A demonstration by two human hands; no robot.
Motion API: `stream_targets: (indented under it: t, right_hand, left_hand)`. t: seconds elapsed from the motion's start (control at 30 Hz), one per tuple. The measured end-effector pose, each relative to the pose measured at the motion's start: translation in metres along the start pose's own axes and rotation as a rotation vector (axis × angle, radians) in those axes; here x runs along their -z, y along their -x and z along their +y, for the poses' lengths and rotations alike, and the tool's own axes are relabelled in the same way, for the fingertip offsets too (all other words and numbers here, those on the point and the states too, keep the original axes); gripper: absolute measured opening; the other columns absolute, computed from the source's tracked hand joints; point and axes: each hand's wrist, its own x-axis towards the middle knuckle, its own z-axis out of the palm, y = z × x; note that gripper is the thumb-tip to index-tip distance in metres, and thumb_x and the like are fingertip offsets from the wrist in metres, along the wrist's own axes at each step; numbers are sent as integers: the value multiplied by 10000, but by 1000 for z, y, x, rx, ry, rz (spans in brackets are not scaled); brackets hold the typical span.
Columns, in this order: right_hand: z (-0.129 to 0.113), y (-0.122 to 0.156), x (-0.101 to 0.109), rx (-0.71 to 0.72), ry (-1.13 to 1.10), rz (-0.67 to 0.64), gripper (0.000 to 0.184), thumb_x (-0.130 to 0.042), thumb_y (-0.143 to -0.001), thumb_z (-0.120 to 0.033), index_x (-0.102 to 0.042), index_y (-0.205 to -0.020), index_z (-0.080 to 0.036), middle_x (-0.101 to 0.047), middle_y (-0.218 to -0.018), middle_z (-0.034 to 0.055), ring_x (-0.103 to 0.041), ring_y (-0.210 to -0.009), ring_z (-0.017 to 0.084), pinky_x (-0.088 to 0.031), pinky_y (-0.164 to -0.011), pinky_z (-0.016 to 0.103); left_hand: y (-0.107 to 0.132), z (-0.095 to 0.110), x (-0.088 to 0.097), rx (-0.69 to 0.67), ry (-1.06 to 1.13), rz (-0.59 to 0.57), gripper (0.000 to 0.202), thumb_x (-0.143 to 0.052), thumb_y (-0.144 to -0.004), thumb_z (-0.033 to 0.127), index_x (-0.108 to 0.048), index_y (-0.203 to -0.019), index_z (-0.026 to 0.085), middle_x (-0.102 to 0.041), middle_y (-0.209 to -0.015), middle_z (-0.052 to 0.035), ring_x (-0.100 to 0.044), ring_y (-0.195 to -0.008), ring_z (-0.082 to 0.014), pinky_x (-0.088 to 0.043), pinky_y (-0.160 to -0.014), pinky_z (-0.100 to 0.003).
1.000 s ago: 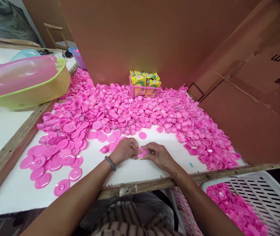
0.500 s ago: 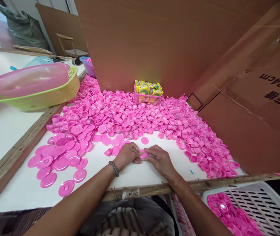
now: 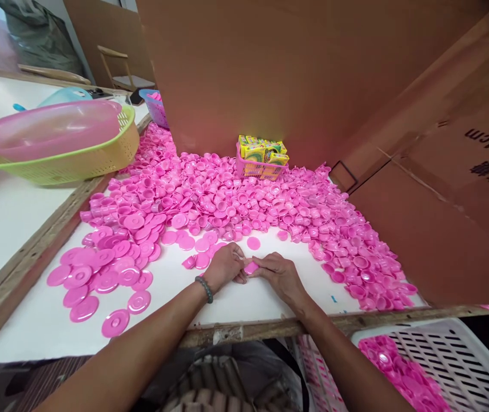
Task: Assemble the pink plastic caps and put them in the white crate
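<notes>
A small pink plastic piece (image 3: 250,267), about as big as one of the toy cups, is pinched between my two hands above the white tabletop. My left hand (image 3: 226,265) grips its left side with curled fingers. From the right, the thumb and fingertips of my right hand (image 3: 277,276) close on it. Fingers hide part of the piece, so its exact kind is unclear. Just beyond the hands lies a flat pink disc (image 3: 253,243). A pink toy cup (image 3: 190,262) rests left of my left hand, near several pink toy saucers (image 3: 115,323).
A large heap of pink toy cups (image 3: 227,200) curves around the work area. In it stands a pink basket (image 3: 261,170) of yellow packets. Cardboard walls (image 3: 244,74) rise behind and right. Stacked basins (image 3: 55,166) sit left, beyond a wooden rail; a white crate (image 3: 454,355) is lower right.
The view has shifted slightly. Both hands stay together at nearly the same spot, and the pink piece between them has turned a little, showing more of its side.
</notes>
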Motion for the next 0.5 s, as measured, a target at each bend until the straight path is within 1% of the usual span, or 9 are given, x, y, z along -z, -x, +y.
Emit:
stream_targets:
  t: [0.07,0.13,0.23,0.33,0.5]
  right_hand:
    - [-1,0,0,-65,-64,13,241,-676,-687,-344,-686,-922,-289,-633,-714,1,-537,-712,154,-444,-674,296]
    - [-5,-1,0,-159,-158,38,254,-693,-655,-352,-693,-895,-269,-661,-762,0,-563,-734,156,-449,-691,295]
    - [-13,-2,1,-270,-252,54,233,-685,-649,-355,-699,-842,-226,-684,-828,15,-592,-773,165,-448,-731,300]
    - [-15,-4,2,-309,-281,45,230,-693,-629,-355,-698,-796,-198,-689,-789,21,-597,-747,164,-447,-724,298]
    - [-11,-9,2,-307,-323,26,228,-707,-604,-358,-689,-748,-182,-675,-749,19,-588,-725,158,-443,-707,291]
  left_hand:
    - [0,-2,1,-24,-6,-21,256,-635,-726,275,-420,-782,148,-555,-432,14,-591,-409,-148,-479,-392,-215]
    - [0,-3,2,-62,-3,-38,210,-614,-743,246,-437,-776,141,-561,-446,10,-593,-417,-141,-479,-398,-205]
    - [2,-2,4,-78,1,-35,164,-595,-756,230,-469,-792,132,-558,-445,12,-592,-422,-129,-481,-408,-196]
    - [4,1,3,-49,-6,-37,167,-598,-754,238,-501,-827,123,-557,-439,12,-589,-423,-124,-489,-423,-200]
    - [2,3,1,13,-29,-13,206,-598,-755,252,-497,-877,120,-548,-419,15,-578,-401,-132,-485,-414,-214]
